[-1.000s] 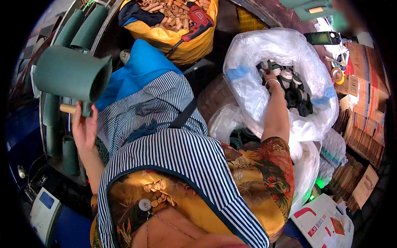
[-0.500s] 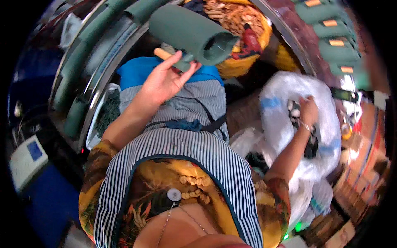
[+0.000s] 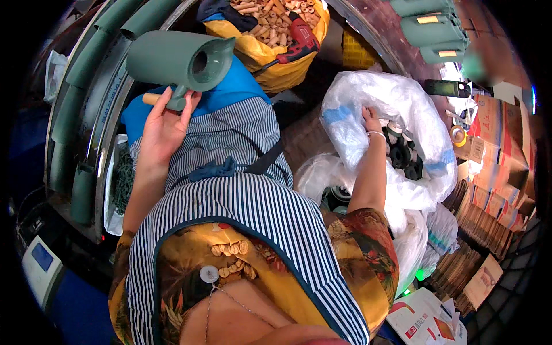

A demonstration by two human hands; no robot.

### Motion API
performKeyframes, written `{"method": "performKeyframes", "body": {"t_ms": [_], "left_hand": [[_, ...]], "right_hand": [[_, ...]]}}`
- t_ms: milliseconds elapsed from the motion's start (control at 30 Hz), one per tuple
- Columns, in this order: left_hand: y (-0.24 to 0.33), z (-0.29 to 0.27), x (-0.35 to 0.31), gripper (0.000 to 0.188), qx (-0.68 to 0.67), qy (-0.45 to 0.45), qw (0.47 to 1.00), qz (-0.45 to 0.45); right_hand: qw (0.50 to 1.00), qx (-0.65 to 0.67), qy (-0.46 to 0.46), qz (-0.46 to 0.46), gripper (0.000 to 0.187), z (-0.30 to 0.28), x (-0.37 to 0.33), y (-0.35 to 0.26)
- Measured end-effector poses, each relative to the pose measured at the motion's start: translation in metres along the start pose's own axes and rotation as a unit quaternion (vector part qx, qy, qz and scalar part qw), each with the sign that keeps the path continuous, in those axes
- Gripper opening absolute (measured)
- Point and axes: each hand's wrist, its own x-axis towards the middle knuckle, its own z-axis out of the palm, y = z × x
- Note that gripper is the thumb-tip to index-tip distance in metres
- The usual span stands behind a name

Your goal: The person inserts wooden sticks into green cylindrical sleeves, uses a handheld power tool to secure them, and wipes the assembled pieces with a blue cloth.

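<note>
My left hand [image 3: 167, 118] is closed round the side handle of a green jug [image 3: 167, 57], a cylinder with a pouring spout, lying tilted with its mouth toward the right. A light wooden piece [image 3: 151, 99] sticks out from the handle beside my thumb. At the right, my right hand [image 3: 374, 121] is down inside a clear plastic bag [image 3: 345, 95], near its inner wall. Dark round parts [image 3: 399, 155], some with pale tops, lie in the bag beside that hand. My right fingers are partly hidden, so their grip does not show.
A yellow sack [image 3: 230, 37] of small wooden pieces [image 3: 270, 23] stands ahead, with a red power drill [image 3: 300, 40] on it. More green jugs [image 3: 72, 115] line a metal-edged rack at the left; others [image 3: 434, 34] stand far right. Cardboard boxes [image 3: 497, 149] are stacked at right.
My view has shifted, so most things appear farther left. The jug is still in my left hand, its mouth now turned more toward me. My right hand is still in the bag, nearer its left wall.
</note>
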Motion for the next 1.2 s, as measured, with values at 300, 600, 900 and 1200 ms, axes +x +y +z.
{"method": "performKeyframes", "body": {"t_ms": [300,600,900,1200], "left_hand": [[-0.029,0.017,0.008,0.039,0.076,0.013,0.995,-0.059],[-0.02,0.024,0.003,0.035,-0.038,-0.008,0.998,-0.049],[-0.025,0.034,-0.022,0.031,-0.072,-0.042,0.995,-0.053],[-0.008,0.033,-0.03,0.024,-0.088,-0.003,0.996,0.014]], "right_hand": [[0.994,0.017,0.108,0.03,0.052,-0.004,-0.025,-0.016],[0.94,-0.24,0.156,-0.184,0.042,-0.074,-0.168,-0.218],[0.715,-0.143,-0.15,-0.667,0.062,0.045,-0.217,-0.444],[0.589,-0.326,0.157,-0.723,0.083,0.088,-0.246,-0.441]]}}
